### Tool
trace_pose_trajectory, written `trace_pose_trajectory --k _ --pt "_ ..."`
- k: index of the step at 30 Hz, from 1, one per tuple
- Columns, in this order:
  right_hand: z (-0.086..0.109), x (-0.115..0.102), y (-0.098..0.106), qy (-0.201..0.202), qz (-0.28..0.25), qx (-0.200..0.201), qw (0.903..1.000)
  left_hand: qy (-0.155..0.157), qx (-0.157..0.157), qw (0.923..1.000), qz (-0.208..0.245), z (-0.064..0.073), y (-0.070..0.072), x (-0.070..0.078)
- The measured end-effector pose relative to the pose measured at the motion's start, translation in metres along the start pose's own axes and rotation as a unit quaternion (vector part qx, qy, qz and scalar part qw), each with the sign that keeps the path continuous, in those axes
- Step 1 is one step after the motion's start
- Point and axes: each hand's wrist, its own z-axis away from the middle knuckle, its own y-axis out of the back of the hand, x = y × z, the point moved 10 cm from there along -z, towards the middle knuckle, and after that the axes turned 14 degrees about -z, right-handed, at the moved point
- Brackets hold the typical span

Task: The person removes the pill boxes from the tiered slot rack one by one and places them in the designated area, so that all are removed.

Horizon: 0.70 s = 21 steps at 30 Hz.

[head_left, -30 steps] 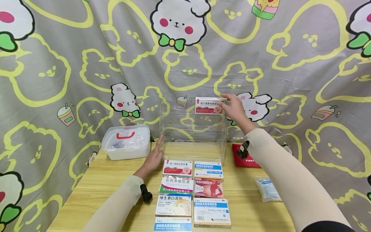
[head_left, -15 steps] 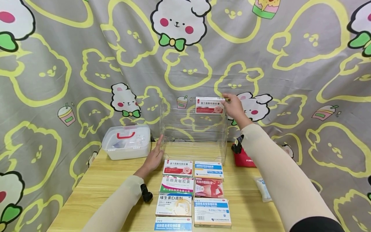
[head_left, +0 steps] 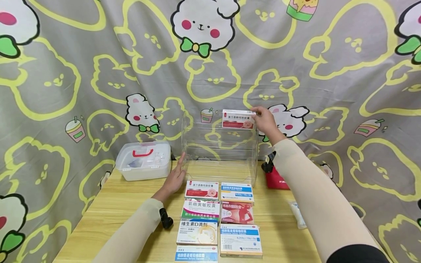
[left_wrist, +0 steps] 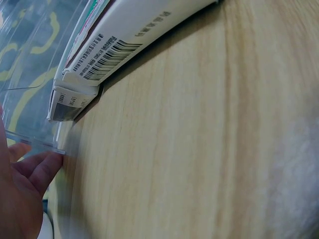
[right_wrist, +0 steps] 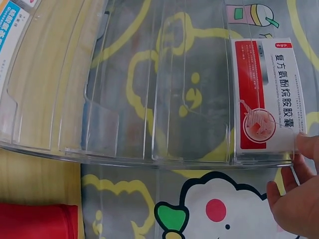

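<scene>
A clear tiered display rack stands at the back of the table. A white-and-red medicine box sits upright on its top tier, at the right end. My right hand grips that box's right end; in the right wrist view the thumb lies on its end and the curled fingers sit outside the rack's side wall. My left hand rests against the rack's left side, index finger straight; in the left wrist view its fingertips touch the lower edge. Several medicine boxes lie in two columns before the rack.
A clear lidded case with a red handle stands left of the rack. To the right lie a red first-aid pouch and a white packet, both partly behind my right arm. A patterned curtain hangs close behind.
My right hand has shifted from the medicine box's front to its right end, and the box has slid slightly right. The right forearm has moved left. My left hand has stayed in place.
</scene>
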Motion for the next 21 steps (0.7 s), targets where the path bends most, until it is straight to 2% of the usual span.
trace_pose_trajectory --k 11,21 --pt "0.0 -0.004 0.005 -0.011 -0.026 0.0 0.9996 -0.003 -0.001 1.0 0.006 0.0 0.0 0.0" --pt "0.003 -0.026 0.01 0.017 -0.049 0.005 0.9987 -0.002 -0.002 1.0 0.005 0.0 0.0 -0.001"
